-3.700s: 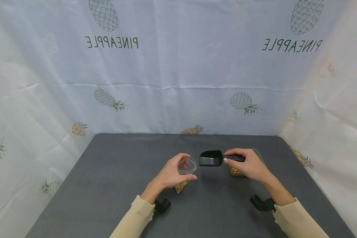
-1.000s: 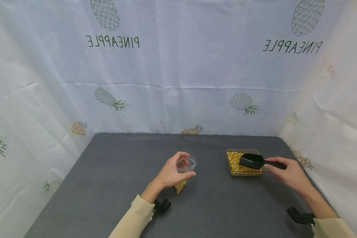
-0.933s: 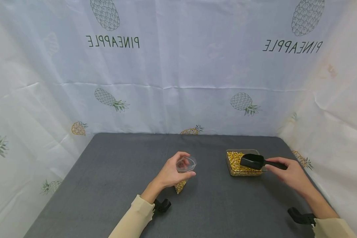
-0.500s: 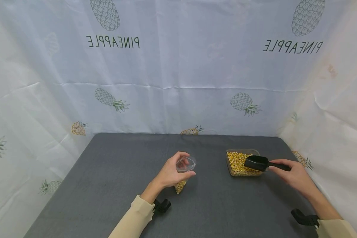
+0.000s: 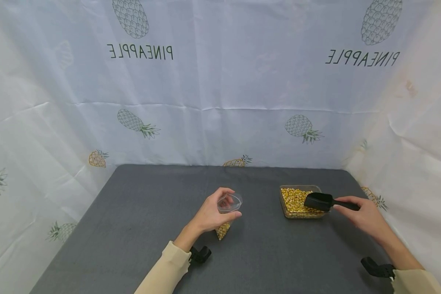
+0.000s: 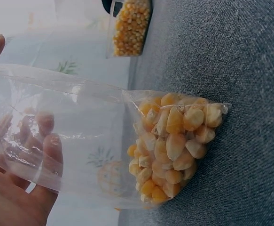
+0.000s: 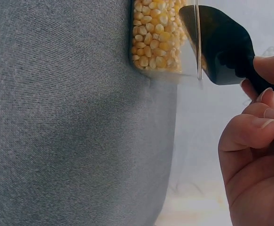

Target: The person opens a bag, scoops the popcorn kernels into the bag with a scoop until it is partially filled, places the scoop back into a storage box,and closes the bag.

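My left hand (image 5: 209,212) grips a clear plastic bag (image 6: 90,136) near its mouth, fingers and thumb curled round it so that it stands wide. Corn kernels (image 6: 174,141) fill the bottom of the bag, which appears to touch the table. To the right, my right hand (image 5: 365,214) holds a black scoop (image 5: 319,201) by its handle, thumb on top. The scoop's tip reaches over the rim into a clear rectangular container (image 7: 193,63) of corn kernels (image 5: 294,199). Whether the tip touches the kernels I cannot tell.
Both sit on a table with a dark grey cloth (image 5: 161,200). A white curtain printed with pineapples (image 5: 220,81) hangs behind it and along both sides. Black wrist mounts (image 5: 200,254) stick out below the hands.
The right hand has carried the scoop from beside the bag's mouth to the container on the right. During the last second it shifts slightly farther right. The left hand stays nearly still.
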Available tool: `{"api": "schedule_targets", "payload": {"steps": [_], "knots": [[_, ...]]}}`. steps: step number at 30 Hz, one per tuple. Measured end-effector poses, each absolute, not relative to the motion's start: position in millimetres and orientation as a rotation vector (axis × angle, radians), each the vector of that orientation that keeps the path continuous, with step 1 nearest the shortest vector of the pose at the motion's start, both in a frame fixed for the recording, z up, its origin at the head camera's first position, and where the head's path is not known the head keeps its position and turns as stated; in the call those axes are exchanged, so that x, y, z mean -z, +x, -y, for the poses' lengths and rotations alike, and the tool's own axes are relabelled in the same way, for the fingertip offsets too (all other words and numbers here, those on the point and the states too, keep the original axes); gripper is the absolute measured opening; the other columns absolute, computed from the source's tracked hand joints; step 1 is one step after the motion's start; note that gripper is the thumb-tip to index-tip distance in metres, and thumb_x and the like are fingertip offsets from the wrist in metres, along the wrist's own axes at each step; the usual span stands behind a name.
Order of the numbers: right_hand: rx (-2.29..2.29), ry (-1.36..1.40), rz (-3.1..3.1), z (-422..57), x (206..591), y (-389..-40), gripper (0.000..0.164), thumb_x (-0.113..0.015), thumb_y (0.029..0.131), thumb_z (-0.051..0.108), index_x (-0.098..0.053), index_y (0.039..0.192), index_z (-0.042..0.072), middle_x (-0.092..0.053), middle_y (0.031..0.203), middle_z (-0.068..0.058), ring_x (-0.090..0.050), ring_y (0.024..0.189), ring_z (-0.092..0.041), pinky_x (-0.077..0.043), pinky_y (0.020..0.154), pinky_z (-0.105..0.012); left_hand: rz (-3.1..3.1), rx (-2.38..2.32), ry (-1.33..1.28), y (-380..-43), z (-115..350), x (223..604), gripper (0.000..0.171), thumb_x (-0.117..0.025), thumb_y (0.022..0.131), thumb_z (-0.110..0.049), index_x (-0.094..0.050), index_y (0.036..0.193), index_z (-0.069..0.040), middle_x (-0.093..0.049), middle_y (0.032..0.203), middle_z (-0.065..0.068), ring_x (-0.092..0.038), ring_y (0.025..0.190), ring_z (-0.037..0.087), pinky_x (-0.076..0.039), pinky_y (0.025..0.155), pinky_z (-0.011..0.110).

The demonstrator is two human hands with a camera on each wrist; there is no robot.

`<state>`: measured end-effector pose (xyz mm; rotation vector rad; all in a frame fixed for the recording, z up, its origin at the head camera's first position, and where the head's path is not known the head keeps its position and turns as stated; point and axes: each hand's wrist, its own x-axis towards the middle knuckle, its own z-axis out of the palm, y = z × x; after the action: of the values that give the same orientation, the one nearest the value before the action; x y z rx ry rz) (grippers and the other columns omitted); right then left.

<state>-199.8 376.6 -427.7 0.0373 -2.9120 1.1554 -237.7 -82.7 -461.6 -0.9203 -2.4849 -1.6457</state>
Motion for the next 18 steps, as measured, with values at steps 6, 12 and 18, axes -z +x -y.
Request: {"api": "schedule_targets", "payload": {"steps": [6,12,18], "knots": [[-0.980,0.104,2.934,-376.2,426.3,-202.3,0.049,-0.066,0.101,0.034,-0.063,0.132,-0.004,-0.067,0.098,-0.027,-0.058,0.069,-0.024,-0.043,0.054,-0.035,2.488,1.646,-0.920,-237.3,82.8,461.2,0.054,-0.082,0.089,-0.030,-0.056,0.134,-0.013,-0.064,0.108,0.012,-0.060,0.091,0.016,-0.052,0.083,0.035],[-0.847,0.165,2.929,-374.6,426.0,-203.9,0.043,-0.068,0.100,0.031,-0.067,0.126,-0.003,-0.060,0.127,-0.033,-0.061,0.104,-0.048,-0.048,0.065,-0.039,2.486,1.642,-0.918,-237.0,82.9,461.1,0.055,-0.082,0.089,-0.028,-0.056,0.134,-0.012,-0.063,0.107,0.006,-0.060,0.092,0.017,-0.052,0.083,0.035],[-0.794,0.211,2.941,-373.7,423.9,-205.5,0.042,-0.068,0.100,0.031,-0.069,0.123,-0.003,-0.062,0.124,-0.033,-0.063,0.096,-0.041,-0.043,0.062,-0.038,2.488,1.641,-0.918,-236.7,82.5,461.0,0.054,-0.082,0.089,-0.028,-0.056,0.134,-0.013,-0.063,0.106,0.004,-0.060,0.091,0.017,-0.052,0.083,0.035]]}}
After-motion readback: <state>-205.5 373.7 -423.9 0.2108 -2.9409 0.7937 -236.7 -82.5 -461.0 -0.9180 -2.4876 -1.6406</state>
